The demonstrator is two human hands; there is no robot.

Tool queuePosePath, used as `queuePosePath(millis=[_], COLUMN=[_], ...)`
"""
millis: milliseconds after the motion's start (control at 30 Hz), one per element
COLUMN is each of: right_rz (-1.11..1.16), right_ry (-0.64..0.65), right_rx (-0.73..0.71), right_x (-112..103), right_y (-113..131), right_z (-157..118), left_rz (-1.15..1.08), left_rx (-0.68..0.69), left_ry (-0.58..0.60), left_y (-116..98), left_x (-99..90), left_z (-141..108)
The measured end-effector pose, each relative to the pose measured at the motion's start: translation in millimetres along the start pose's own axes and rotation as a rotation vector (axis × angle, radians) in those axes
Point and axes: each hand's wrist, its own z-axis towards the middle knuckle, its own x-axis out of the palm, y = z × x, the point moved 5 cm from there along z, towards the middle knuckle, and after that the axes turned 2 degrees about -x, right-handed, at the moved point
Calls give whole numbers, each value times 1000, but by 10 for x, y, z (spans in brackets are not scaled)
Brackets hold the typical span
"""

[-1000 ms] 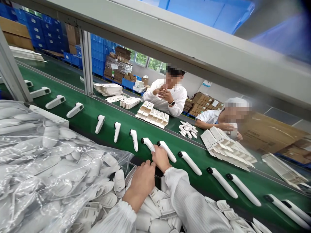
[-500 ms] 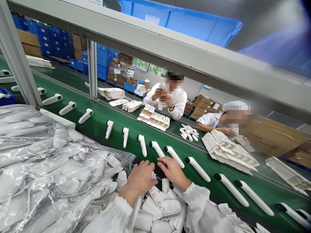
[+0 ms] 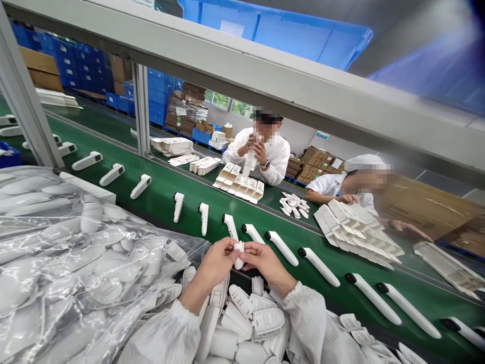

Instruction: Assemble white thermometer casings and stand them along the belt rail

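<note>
A small white plastic piece (image 3: 239,246) is pinched between the fingertips of my left hand (image 3: 215,265) and my right hand (image 3: 267,263). Both hands are closed on it, just over the near edge of the green conveyor belt (image 3: 159,222). Behind the fingertips lies a white handheld device (image 3: 229,226), partly covered by them; it looks like a forehead thermometer. Below my wrists is a heap of loose white plastic covers (image 3: 268,321), some ribbed inside.
More white devices with dark ends (image 3: 373,298) lie spaced along the belt. At left is a clear bag (image 3: 87,283) full of white parts. Across the belt, two people (image 3: 278,156) handle cartons near folded white boxes (image 3: 356,230). A metal beam (image 3: 242,65) crosses above.
My left hand has lifted the small white piece from above the heap, and my right hand has closed on it too. The devices have shifted rightward. A co-worker's arm now reaches right.
</note>
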Motion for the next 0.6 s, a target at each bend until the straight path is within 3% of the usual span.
queuePosePath(millis=[100, 233, 333, 600], right_rz=[-3, -572, -890, -1311], right_ry=[-77, -217, -239, -272], right_rx=[-15, -38, -41, 25], right_x=[-36, -211, -242, -237], right_y=[7, -1, -42, -135], right_z=[154, 388, 488, 526], left_rz=[94, 328, 413, 200], left_rx=[-75, -181, -190, -164], left_ry=[-35, -18, 48, 42], left_y=[31, 35, 50, 353], left_x=[-128, -182, -117, -98], left_z=[-49, -191, -243, -71])
